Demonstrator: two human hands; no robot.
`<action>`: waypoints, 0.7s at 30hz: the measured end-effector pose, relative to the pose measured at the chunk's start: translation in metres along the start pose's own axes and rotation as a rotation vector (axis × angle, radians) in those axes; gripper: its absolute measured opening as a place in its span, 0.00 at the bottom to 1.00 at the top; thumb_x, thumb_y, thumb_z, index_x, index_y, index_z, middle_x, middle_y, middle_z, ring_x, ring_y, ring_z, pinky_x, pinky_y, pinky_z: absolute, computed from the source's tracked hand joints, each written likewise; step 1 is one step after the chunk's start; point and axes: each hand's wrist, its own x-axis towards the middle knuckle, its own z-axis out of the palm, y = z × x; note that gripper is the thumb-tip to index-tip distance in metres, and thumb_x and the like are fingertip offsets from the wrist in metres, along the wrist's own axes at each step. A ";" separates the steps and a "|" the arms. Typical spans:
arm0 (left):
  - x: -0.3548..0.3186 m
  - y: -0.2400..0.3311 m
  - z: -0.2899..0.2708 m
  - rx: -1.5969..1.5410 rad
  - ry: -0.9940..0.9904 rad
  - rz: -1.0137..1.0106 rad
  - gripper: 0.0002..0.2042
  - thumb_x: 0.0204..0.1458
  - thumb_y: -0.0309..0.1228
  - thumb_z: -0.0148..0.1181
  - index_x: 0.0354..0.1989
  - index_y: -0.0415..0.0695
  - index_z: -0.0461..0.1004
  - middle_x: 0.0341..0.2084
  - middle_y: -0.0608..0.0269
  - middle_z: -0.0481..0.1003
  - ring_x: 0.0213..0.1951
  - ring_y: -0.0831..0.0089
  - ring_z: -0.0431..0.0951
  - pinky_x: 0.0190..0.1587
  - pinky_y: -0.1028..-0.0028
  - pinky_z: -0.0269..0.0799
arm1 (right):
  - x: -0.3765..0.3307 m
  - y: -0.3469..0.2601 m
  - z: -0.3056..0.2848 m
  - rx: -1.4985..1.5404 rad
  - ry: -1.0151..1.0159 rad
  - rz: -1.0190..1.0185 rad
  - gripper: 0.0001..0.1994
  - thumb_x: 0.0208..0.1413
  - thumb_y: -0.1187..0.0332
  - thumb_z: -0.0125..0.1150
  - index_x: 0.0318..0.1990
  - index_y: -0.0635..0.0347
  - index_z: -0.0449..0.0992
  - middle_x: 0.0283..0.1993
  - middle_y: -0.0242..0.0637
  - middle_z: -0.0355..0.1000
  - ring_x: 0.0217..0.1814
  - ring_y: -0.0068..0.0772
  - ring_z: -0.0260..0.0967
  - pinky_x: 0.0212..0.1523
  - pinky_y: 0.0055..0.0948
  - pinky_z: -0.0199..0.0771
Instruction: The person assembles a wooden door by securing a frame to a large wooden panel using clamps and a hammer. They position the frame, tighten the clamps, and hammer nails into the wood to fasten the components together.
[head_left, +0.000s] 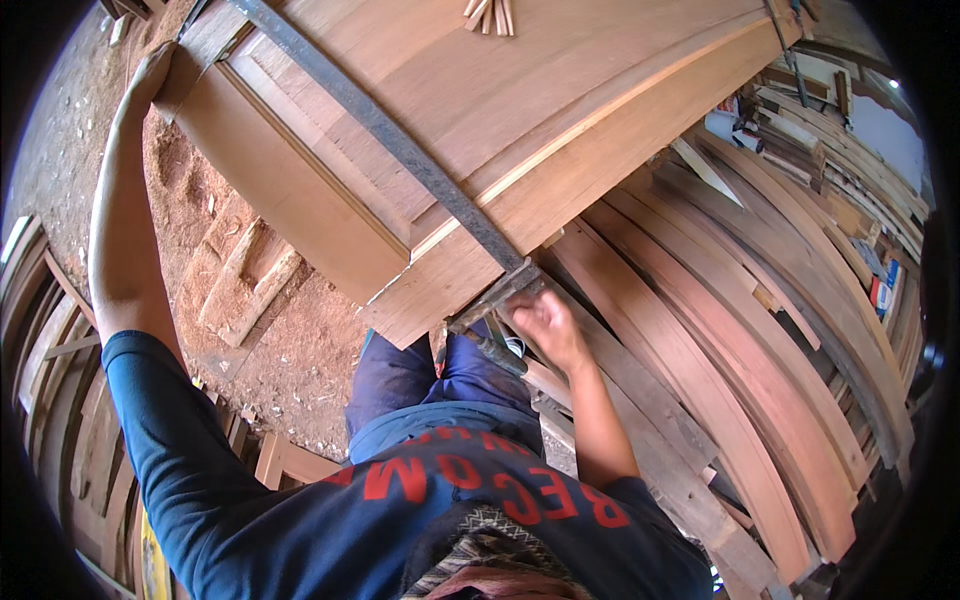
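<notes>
Sawdust-strewn ground [300, 370] flanks the brown panelled wooden door [470, 110]; across it, the long grey steel bar clamp [387, 143] looks heavy, stiff, best held mid-bar. Left hand [154, 72] is at the door's far-left corner, right hand [547, 325] (blurred) at its near edge; grips unclear.

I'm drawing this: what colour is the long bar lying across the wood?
The long bar is bluish grey, best seen in the head view.

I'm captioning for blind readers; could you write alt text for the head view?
A person's blurred right hand is at the near end of a metal bar clamp lying across a panelled wooden door, the left hand at the door's far left corner. Planks lie at right.
</notes>
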 end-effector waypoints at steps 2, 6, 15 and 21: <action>0.010 0.010 0.000 -0.036 0.003 0.029 0.32 0.63 0.46 0.52 0.72 0.48 0.52 0.72 0.56 0.47 0.73 0.62 0.44 0.73 0.67 0.41 | -0.023 0.030 0.008 -0.158 -0.062 0.039 0.25 0.61 0.62 0.65 0.60 0.67 0.69 0.55 0.44 0.75 0.57 0.35 0.73 0.56 0.32 0.73; -0.011 -0.033 -0.019 0.117 -0.101 -0.042 0.25 0.67 0.48 0.42 0.65 0.46 0.69 0.65 0.56 0.68 0.68 0.63 0.62 0.70 0.68 0.53 | -0.044 0.038 0.013 -0.636 -0.103 0.009 0.27 0.62 0.53 0.60 0.62 0.63 0.69 0.59 0.56 0.72 0.65 0.50 0.68 0.64 0.38 0.66; -0.055 0.131 -0.048 -0.369 -0.260 -0.342 0.25 0.65 0.49 0.50 0.64 0.47 0.70 0.59 0.57 0.74 0.55 0.70 0.75 0.61 0.69 0.66 | -0.043 0.072 0.017 -0.468 -0.070 0.042 0.24 0.59 0.58 0.63 0.57 0.66 0.73 0.54 0.54 0.75 0.59 0.47 0.73 0.59 0.37 0.69; -0.064 0.117 -0.049 -0.322 -0.171 -0.396 0.23 0.63 0.52 0.53 0.58 0.51 0.77 0.50 0.56 0.80 0.49 0.67 0.79 0.56 0.66 0.71 | -0.048 0.074 0.027 -0.417 0.103 -0.080 0.18 0.51 0.73 0.72 0.49 0.66 0.75 0.41 0.34 0.76 0.43 0.22 0.72 0.45 0.25 0.74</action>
